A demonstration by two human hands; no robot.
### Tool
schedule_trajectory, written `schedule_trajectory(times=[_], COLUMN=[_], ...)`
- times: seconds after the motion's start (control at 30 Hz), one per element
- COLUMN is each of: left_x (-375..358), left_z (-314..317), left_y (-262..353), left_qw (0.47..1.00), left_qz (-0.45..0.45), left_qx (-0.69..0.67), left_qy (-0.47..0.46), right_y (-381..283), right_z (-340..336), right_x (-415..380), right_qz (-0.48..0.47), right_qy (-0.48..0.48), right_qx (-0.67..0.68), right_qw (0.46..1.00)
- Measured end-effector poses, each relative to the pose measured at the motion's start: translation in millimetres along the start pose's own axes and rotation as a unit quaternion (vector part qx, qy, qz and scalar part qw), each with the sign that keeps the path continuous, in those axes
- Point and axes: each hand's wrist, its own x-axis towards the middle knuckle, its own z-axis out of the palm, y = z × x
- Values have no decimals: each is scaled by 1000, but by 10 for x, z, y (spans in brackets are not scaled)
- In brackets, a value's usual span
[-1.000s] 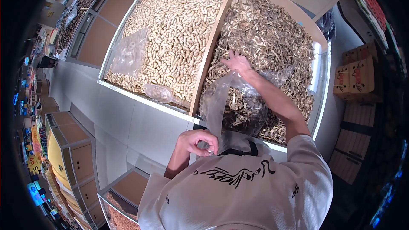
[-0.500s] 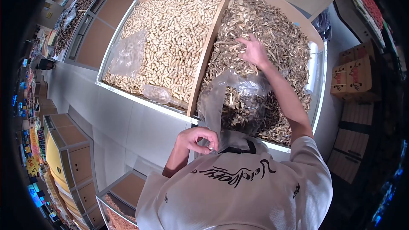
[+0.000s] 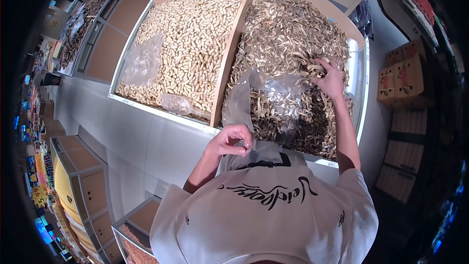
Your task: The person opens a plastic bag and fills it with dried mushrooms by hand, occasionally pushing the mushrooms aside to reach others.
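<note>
My left hand (image 3: 233, 141) is closed in a pinch on the edge of a clear plastic bag (image 3: 239, 100), in front of my shirt. The bag spreads over the near part of a bin of brown dried slices (image 3: 288, 24), and slices show through its film. To the right of the bag, my right hand (image 3: 330, 79) curls its fingers round a small clump of the dried slices, low over the heap. The fingertips are partly hidden among the pieces.
A wooden divider (image 3: 234, 44) separates the slices from peanuts in shells (image 3: 190, 34). On the peanuts lie a clear scoop (image 3: 177, 103) and another plastic bag (image 3: 144, 61). A roll of bags (image 3: 351, 63) stands at the bin's right edge. Cardboard boxes (image 3: 403, 78) are stacked at right.
My right hand has moved right and nearer, from the middle of the slices to the right side, and its fingers have closed on a clump. My left hand still pinches the bag.
</note>
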Motion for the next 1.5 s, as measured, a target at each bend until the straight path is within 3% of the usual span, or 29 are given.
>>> schedule_trajectory(times=[0.13, 0.27, 0.47, 0.57, 0.6, 0.63, 0.73, 0.83, 1.0, 1.17, 1.27, 1.5], left_x=[-18, -90, -186, -210, -211, -217, -242, -223, -203, -250, -320, -548], left_z=[45, 94, 135, 147, 165, 175, 126, 118, 103, 122, 150, 174], left_y=[-10, -62, -111, -122, -111, -108, -122, -95, -70, -38, -22, 46], left_qw=[1000, 998, 994, 993, 992, 992, 990, 991, 991, 992, 993, 991], left_qz=[3, 34, 78, 88, 90, 92, 96, 89, 90, 76, 65, 69], left_qx=[13, 16, 11, 6, 9, 11, 37, 35, 42, 53, 51, 81], left_qy=[20, 50, 75, 79, 83, 88, 94, 92, 89, 87, 85, 87], right_y=[41, -73, -227, -219, -233, -85, -8, 81, 197, -154, -347, -608], right_z=[228, 324, 425, 296, 169, 201, -60, -192, 71, 439, 775, 908], right_x=[-555, -960, -1230, -1219, -1208, -1233, -1278, -1396, -1555, -1266, -858, -57], right_qz=[-2, 51, 38, 61, 107, 58, 119, 140, 81, 23, -10, 122], right_qy=[3, -67, -34, 6, -14, 50, 62, 28, -67, -190, -239, -221], right_qx=[13, 87, 101, 79, 116, 78, 57, 41, -14, 117, 113, 189], right_qw=[1000, 993, 994, 995, 987, 994, 989, 989, 994, 975, 964, 949])
